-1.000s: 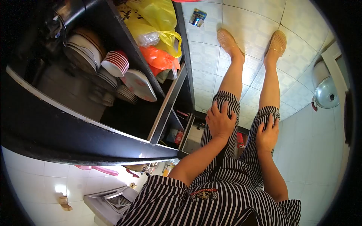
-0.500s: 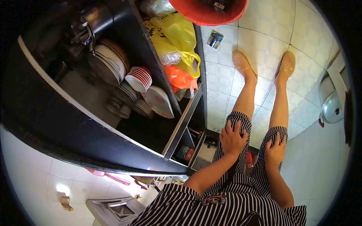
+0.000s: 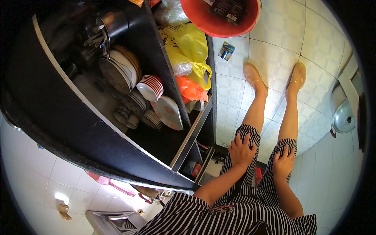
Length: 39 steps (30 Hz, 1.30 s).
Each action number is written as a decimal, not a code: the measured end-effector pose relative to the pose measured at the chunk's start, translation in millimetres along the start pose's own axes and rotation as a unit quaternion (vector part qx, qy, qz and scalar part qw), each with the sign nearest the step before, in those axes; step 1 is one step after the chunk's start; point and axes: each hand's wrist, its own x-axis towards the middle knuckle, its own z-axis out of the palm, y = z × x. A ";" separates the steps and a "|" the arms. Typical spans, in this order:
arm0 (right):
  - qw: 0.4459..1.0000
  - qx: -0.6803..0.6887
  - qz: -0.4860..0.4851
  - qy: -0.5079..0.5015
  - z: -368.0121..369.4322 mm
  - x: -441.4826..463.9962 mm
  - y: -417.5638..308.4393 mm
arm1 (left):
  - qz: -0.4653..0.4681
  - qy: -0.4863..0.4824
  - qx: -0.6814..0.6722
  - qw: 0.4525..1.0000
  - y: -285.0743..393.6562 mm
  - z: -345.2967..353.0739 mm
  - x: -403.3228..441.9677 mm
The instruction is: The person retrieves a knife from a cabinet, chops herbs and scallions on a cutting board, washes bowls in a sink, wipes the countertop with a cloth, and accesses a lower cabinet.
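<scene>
My left hand [image 3: 241,152] lies palm down on my left knee, over black-and-white striped trousers, with its fingers spread. On the other knee rests my right hand [image 3: 283,162], also palm down with fingers apart. Neither hand holds anything. Beyond my feet, a small blister pack [image 3: 226,51] lies on the tiled floor. A red basin [image 3: 192,19] with dark packages inside stands at the top. Left of my legs, an open cabinet [image 3: 117,129] holds stacked plates, red-and-white bowls [image 3: 150,87] and an oval dish [image 3: 167,112].
Yellow [image 3: 192,45] and orange plastic bags [image 3: 190,89] fill the cabinet's side compartment. A dark pot with utensils [image 3: 114,26] stands deeper inside. A lidded metal pot [image 3: 344,116] is at the right wall. A range hood [image 3: 113,222] shows at lower left.
The view has shifted, so the cabinet and floor sit lower and further right in the frame, and the red basin has come into view. Both hands stay on the knees.
</scene>
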 end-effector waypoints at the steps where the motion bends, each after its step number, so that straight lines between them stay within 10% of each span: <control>1: 1.000 0.001 0.005 -0.002 -0.5 0.0 -1.2 | 0.000 0.002 0.000 1.000 -1.0 0.1 -0.2; 39: 0.999 0.037 0.029 -0.028 9.8 0.2 4.3 | 0.048 0.059 0.039 0.996 1.2 10.1 -3.3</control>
